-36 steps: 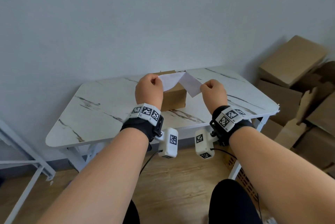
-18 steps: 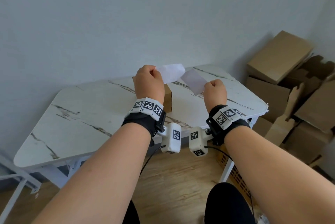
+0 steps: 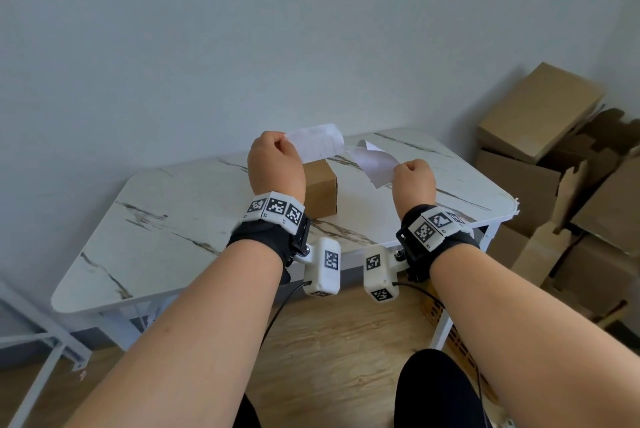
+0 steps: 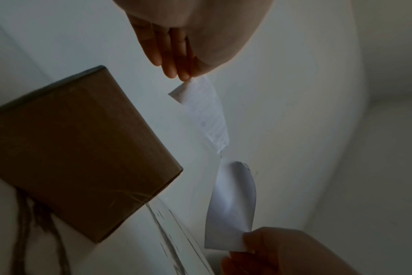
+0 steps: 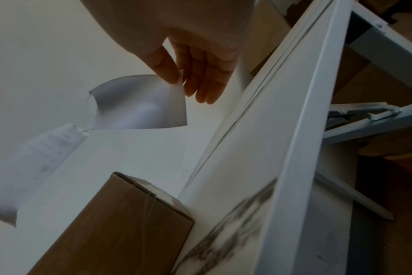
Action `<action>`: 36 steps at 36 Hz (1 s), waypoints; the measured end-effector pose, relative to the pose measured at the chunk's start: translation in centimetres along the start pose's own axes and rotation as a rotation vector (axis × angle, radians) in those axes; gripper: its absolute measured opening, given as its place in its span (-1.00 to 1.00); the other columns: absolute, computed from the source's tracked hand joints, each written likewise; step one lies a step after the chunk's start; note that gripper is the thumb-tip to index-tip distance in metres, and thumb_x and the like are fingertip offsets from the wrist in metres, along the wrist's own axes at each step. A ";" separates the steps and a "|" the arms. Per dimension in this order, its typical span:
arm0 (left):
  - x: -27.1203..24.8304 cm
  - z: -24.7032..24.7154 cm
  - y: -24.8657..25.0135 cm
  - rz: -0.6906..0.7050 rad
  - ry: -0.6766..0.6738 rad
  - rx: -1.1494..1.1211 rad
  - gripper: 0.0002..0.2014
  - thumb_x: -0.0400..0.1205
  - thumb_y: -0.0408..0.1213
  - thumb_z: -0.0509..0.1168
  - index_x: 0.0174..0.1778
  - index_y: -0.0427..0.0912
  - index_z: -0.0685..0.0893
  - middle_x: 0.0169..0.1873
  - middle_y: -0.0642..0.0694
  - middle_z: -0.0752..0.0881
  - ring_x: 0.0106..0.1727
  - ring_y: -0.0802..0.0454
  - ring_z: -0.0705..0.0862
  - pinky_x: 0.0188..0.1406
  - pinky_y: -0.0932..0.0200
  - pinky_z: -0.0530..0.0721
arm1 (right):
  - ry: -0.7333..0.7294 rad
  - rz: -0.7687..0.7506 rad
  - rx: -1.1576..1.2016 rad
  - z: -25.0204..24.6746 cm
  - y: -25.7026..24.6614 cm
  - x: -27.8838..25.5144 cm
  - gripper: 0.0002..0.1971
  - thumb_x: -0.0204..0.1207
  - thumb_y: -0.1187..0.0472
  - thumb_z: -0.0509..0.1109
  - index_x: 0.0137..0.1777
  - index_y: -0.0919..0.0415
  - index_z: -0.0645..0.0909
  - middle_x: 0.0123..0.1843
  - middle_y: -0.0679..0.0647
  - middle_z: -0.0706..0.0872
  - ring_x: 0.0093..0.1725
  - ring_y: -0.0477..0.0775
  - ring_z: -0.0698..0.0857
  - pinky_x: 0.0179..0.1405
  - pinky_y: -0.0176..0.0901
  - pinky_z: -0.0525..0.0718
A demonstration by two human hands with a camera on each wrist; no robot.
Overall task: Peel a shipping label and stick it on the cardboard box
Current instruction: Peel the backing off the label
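Note:
My left hand (image 3: 276, 159) pinches one end of the white printed shipping label (image 3: 317, 141), which is held up in the air. My right hand (image 3: 414, 178) pinches the blank glossy backing sheet (image 3: 375, 162) by its corner. The two sheets touch only at one thin corner between the hands. In the left wrist view the label (image 4: 205, 111) hangs from the left hand (image 4: 188, 78), with the backing (image 4: 231, 204) beyond it. The right wrist view shows the right hand (image 5: 176, 80) on the curled backing (image 5: 141, 106). A small taped cardboard box (image 3: 320, 190) stands on the table, below and behind the left hand.
The white marble-patterned table (image 3: 180, 219) stands against a pale wall. A pile of flattened and empty cardboard boxes (image 3: 554, 136) fills the floor at the right. A white metal frame (image 3: 41, 348) stands at the lower left, on a wooden floor.
The hands have drawn apart and risen slightly. The label and backing, joined along an edge a second ago, now meet at only one corner. The head view has shifted a little.

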State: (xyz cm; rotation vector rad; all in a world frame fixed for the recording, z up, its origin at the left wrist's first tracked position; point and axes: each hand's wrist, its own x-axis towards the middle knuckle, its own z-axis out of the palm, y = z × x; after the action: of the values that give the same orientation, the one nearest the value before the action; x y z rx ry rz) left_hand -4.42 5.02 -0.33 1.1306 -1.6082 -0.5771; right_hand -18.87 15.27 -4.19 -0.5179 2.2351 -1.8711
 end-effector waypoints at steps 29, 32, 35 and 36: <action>0.0 -1.5 -0.3 -0.015 0.011 -0.020 -0.73 0.72 -0.28 0.12 0.21 -0.17 0.68 0.21 -0.09 0.72 0.24 -0.09 0.67 0.20 0.04 0.64 | -0.001 0.015 -0.058 0.9 0.5 -0.2 -0.84 0.58 0.33 0.13 -0.01 0.25 0.55 -0.19 0.09 0.61 -0.35 0.03 0.50 -0.51 -0.21 0.33; -0.2 -0.8 -0.2 0.001 -0.013 -0.022 -0.74 0.71 -0.27 0.14 0.19 -0.16 0.70 0.17 -0.10 0.75 0.21 -0.09 0.69 0.20 0.01 0.66 | -0.013 -0.019 -0.105 1.0 1.2 0.2 -0.84 0.55 0.30 0.21 -0.01 0.23 0.63 -0.12 0.17 0.75 -0.25 0.13 0.61 -0.52 -0.26 0.39; -0.4 -0.1 -0.1 0.018 -0.032 -0.018 -0.74 0.71 -0.27 0.14 0.19 -0.17 0.70 0.17 -0.09 0.75 0.21 -0.08 0.69 0.17 0.06 0.65 | -0.012 -0.021 -0.119 1.1 1.7 0.7 -0.89 0.52 0.30 0.27 -0.09 0.12 0.61 -0.14 0.21 0.82 -0.30 0.13 0.66 -0.48 -0.27 0.46; -0.4 0.1 -0.1 0.025 -0.038 -0.016 -0.74 0.71 -0.27 0.14 0.19 -0.17 0.70 0.17 -0.09 0.75 0.21 -0.08 0.69 0.17 0.06 0.65 | -0.009 -0.014 -0.126 1.1 1.8 0.9 -0.88 0.51 0.31 0.28 -0.10 0.10 0.61 -0.15 0.21 0.82 -0.31 0.13 0.66 -0.48 -0.28 0.45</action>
State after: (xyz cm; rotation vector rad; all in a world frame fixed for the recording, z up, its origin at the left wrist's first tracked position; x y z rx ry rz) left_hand -4.44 5.32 -0.62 1.0918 -1.6452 -0.5971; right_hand -19.58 14.24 -6.08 -0.5612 2.3602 -1.7387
